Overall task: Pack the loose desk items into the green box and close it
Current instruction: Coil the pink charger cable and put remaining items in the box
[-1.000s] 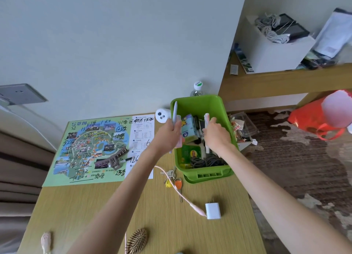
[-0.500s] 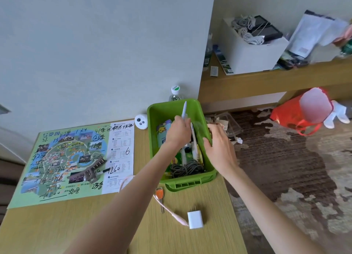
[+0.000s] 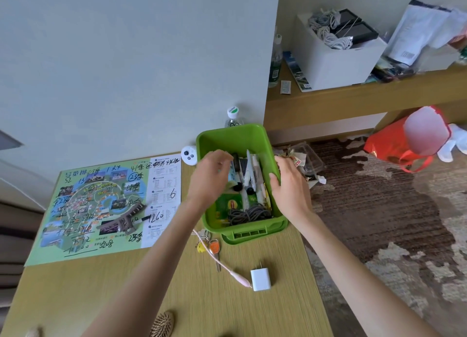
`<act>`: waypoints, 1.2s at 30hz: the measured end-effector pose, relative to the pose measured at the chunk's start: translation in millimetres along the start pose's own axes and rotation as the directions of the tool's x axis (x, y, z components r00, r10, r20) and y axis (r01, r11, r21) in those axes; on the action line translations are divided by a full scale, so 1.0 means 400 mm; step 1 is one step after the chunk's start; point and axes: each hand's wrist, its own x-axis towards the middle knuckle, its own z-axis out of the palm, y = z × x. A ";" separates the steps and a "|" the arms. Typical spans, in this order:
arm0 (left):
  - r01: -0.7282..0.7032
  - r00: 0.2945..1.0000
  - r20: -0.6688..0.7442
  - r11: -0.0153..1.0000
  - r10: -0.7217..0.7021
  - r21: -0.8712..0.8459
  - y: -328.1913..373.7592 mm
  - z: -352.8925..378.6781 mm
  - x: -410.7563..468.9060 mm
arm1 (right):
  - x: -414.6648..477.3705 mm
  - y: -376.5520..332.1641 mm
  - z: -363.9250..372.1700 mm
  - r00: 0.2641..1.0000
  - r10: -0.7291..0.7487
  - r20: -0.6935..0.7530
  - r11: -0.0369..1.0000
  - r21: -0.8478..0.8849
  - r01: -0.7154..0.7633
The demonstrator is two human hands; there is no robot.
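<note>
Change since 0.5 s ago: left hand (image 3: 211,177) no longer holds the white pen upright; the pen now lies inside the box with the other pens, and the right hand (image 3: 288,185) has moved from beside the box to its right wall.
Left hand: over the left part of the box, fingers loosely curled and spread, holding nothing that I can see.
Right hand: open, fingers together, resting against the right wall of the box near its rim; it grips nothing.
Green rectangular plastic box (image 3: 252,134): stands open at the far right part of the desk, close to the wall; no lid is on it.
Inside the box: several white pens (image 3: 254,175) lying side by side lengthwise, a coil of grey cable (image 3: 249,214) at the near end, a green and yellow packet (image 3: 228,205) under them.
Light wooden desk (image 3: 101,286): carries the box and the loose items.
White square charger plug (image 3: 260,279): on the desk in front of the box, joined to a thin pink cable (image 3: 227,268).
Bunch of keys with orange and yellow tags (image 3: 211,245): just in front of the box, left of its near corner.
Green printed park map with black handwriting (image 3: 101,205): flat on the desk, left of the box; a dark hair clip (image 3: 126,219) lies on it.
Small white round device with 3 dark dots (image 3: 189,155): beside the far left corner of the box.
Wooden hairbrush (image 3: 161,324): at the near edge of the desk, only partly in view.
</note>
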 end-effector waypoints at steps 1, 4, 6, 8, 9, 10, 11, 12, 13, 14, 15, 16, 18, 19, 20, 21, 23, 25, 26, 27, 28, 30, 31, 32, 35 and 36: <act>0.010 0.998 -0.058 1.000 -0.011 -0.030 -0.015 -0.025 -0.024 | -0.002 -0.003 -0.003 1.000 0.001 0.005 1.000 -0.024 -0.001; 0.063 0.987 -0.139 0.994 -0.075 -0.088 -0.079 -0.082 -0.106 | -0.026 -0.023 -0.020 0.998 -0.055 -0.025 0.995 -0.083 0.052; 0.107 0.985 -0.122 0.990 -0.119 -0.094 -0.133 -0.091 -0.172 | -0.062 -0.042 -0.028 0.985 -0.151 -0.077 0.984 -0.104 0.143; 0.151 0.986 -0.073 0.988 -0.153 -0.036 -0.189 -0.080 -0.243 | -0.114 -0.063 -0.028 0.967 -0.227 -0.114 0.972 -0.080 0.219; 0.170 0.985 -0.040 0.985 -0.169 0.012 -0.214 -0.069 -0.277 | -0.145 -0.073 -0.025 0.959 -0.255 -0.122 0.967 -0.056 0.250; 0.181 0.983 -0.005 0.981 -0.181 0.063 -0.236 -0.056 -0.311 | -0.180 -0.082 -0.020 0.950 -0.286 -0.126 0.958 -0.035 0.284; 0.174 0.984 0.029 0.978 -0.178 0.114 -0.256 -0.041 -0.344 | -0.217 -0.089 -0.013 0.938 -0.325 -0.123 0.946 -0.020 0.325; 0.144 0.985 0.070 0.976 -0.157 0.164 -0.273 -0.026 -0.374 | -0.255 -0.092 -0.004 0.922 -0.370 -0.111 0.929 -0.011 0.371; 0.098 0.985 0.120 0.972 -0.126 0.215 -0.285 -0.008 -0.402 | -0.293 -0.091 0.005 0.906 -0.415 -0.086 0.909 -0.004 0.416; 0.045 0.979 0.178 0.963 -0.095 0.268 -0.293 0.011 -0.426 | -0.330 -0.087 0.015 0.890 -0.453 -0.047 0.891 0.005 0.454; -0.010 0.970 0.234 0.948 -0.069 0.318 -0.297 0.032 -0.446 | -0.364 -0.080 0.025 0.879 -0.477 0.004 0.879 0.016 0.477; -0.062 0.958 0.284 0.931 -0.046 0.361 -0.297 0.054 -0.463 | -0.394 -0.070 0.035 0.874 -0.482 0.065 0.876 0.026 0.482; -0.165 0.933 0.360 0.897 0.007 0.410 -0.287 0.094 -0.485 | -0.437 -0.046 0.053 0.880 -0.431 0.198 0.900 0.031 0.434; -0.211 0.923 0.382 0.884 0.040 0.418 -0.281 0.111 -0.491 | -0.451 -0.033 0.061 0.885 -0.386 0.261 0.919 0.021 0.394; -0.245 0.917 0.392 0.874 0.069 0.419 -0.274 0.126 -0.495 | -0.462 -0.020 0.067 0.885 -0.343 0.315 0.933 0.007 0.360; -0.266 0.914 0.396 0.868 0.089 0.420 -0.268 0.138 -0.496 | -0.469 -0.007 0.071 0.878 -0.312 0.362 0.942 -0.004 0.336; -0.287 0.910 0.400 0.861 0.109 0.419 -0.257 0.161 -0.496 | -0.476 0.016 0.078 0.849 -0.276 0.451 0.949 -0.011 0.314; -0.289 0.905 0.412 0.863 0.105 0.415 -0.249 0.181 -0.494 | -0.480 0.031 0.081 0.802 -0.271 0.533 0.946 -0.006 0.324; -0.287 0.904 0.416 0.862 0.100 0.418 -0.245 0.189 -0.492 | -0.481 0.036 0.082 0.781 -0.283 0.557 0.940 -0.003 0.342; -0.282 0.905 0.414 0.862 0.093 0.422 -0.244 0.195 -0.490 | -0.481 0.041 0.083 0.767 -0.296 0.569 0.933 0.001 0.360; -0.272 0.909 0.408 0.864 0.086 0.424 -0.243 0.200 -0.489 | -0.482 0.046 0.083 0.760 -0.306 0.574 0.928 0.003 0.371; -0.262 0.914 0.398 0.861 0.077 0.435 -0.245 0.207 -0.486 | -0.482 0.059 0.084 0.758 -0.301 0.578 0.928 -0.006 0.373; -0.266 0.914 0.398 0.855 0.078 0.446 -0.246 0.209 -0.483 | -0.481 0.065 0.085 0.764 -0.288 0.578 0.931 -0.017 0.364; -0.272 0.914 0.398 0.847 0.078 0.458 -0.247 0.210 -0.480 | -0.478 0.072 0.085 0.774 -0.271 0.572 0.937 -0.026 0.348; -0.239 0.924 0.378 0.859 0.058 0.453 -0.247 0.201 -0.463 | -0.469 0.093 0.087 0.816 -0.220 0.535 0.960 -0.029 0.278; -0.204 0.926 0.376 0.883 0.034 0.423 -0.244 0.195 -0.457 | -0.465 0.099 0.087 0.828 -0.202 0.523 0.969 -0.018 0.248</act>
